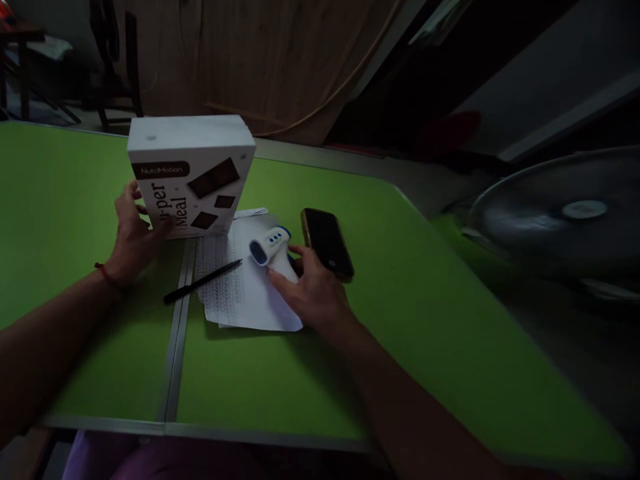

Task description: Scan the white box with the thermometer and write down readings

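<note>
A white printed box (pixel 193 177) stands upright at the left of the middle of the green table. My left hand (pixel 134 237) grips its lower left side, thumb across the front. My right hand (pixel 317 290) is closed around the handle of a white and blue infrared thermometer (pixel 273 248), above some papers (pixel 250 300). Partly on the papers lies a black pen (pixel 203 281), slanting between my hands. Just beyond my right hand is a dark smartphone (pixel 327 241) with a gold-coloured edge. Some of my right fingers are hidden behind the handle.
The green folding table (pixel 425 360) has a metal seam (pixel 175 360) running across it. To the right, past the table's edge, stands a large fan (pixel 560 213). A dark chair (pixel 117 80) is behind the table at the far left, beside a wooden panel (pixel 280 60).
</note>
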The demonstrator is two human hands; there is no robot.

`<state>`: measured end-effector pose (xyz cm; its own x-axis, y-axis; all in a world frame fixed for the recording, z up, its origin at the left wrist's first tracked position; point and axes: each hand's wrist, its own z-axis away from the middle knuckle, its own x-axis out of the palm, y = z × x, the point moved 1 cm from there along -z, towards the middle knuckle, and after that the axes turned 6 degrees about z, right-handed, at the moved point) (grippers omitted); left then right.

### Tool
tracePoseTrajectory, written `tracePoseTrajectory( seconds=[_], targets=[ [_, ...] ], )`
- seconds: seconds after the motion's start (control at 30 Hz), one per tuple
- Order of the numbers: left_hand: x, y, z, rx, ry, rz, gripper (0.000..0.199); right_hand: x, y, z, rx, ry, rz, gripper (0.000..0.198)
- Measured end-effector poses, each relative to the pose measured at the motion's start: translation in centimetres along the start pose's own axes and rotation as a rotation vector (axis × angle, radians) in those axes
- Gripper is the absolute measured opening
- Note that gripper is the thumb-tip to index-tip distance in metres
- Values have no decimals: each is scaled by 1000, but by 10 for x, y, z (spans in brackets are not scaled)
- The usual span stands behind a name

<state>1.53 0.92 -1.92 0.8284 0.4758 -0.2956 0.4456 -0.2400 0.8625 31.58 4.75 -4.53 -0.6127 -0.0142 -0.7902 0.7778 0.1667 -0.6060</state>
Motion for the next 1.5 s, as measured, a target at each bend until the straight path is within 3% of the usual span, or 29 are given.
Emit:
tracePoseTrajectory(
  seconds=[0.1, 0.17, 0.2, 0.27, 0.33, 0.4, 0.57, 0.73, 0.87, 1.03, 1.17, 1.33, 1.5],
  targets=[
    [3, 19, 4, 171, 242, -188, 59, 2, 7, -5, -101, 57, 79, 58],
    [7, 33, 12, 320, 239, -268, 48, 4, 11, -5, -161, 100, 175, 53],
    [10, 38, 17, 373, 153, -306, 38, 3, 11, -5, -209, 134, 220, 50],
    [17, 45, 25, 364, -184, -400, 23, 1, 7, -2, -340, 225, 273, 44],
    [22, 47, 31, 268, -550, -527, 24, -2, -2, 4, -482, 321, 271, 38],
    [24, 48, 34, 194, -755, -657, 27, -4, -12, 11, -604, 376, 243, 30],
    [27, 59, 39, 240, -809, -787, 21, 2, -31, 28, -957, 394, 119, 27],
    [36, 75, 58, 336, -759, -299, 31, 5, -36, 36, -1100, 428, 176, 25],
    [40, 73, 66, 441, -837, -56, 34, -1, -36, 36, -964, 418, 56, 7],
    [40, 48, 60, 470, -839, -265, 34, -2, -31, 36, -426, 204, -546, 21],
    [42, 42, 60, 490, -916, -342, 28, 5, -31, 42, -174, -52, -858, 28],
    [45, 48, 60, 486, -906, -405, 19, 10, -26, 41, 55, -136, -763, 15],
    [46, 48, 60, 443, -881, -397, 23, 11, -20, 41, -9, -96, -637, 11]
  ],
)
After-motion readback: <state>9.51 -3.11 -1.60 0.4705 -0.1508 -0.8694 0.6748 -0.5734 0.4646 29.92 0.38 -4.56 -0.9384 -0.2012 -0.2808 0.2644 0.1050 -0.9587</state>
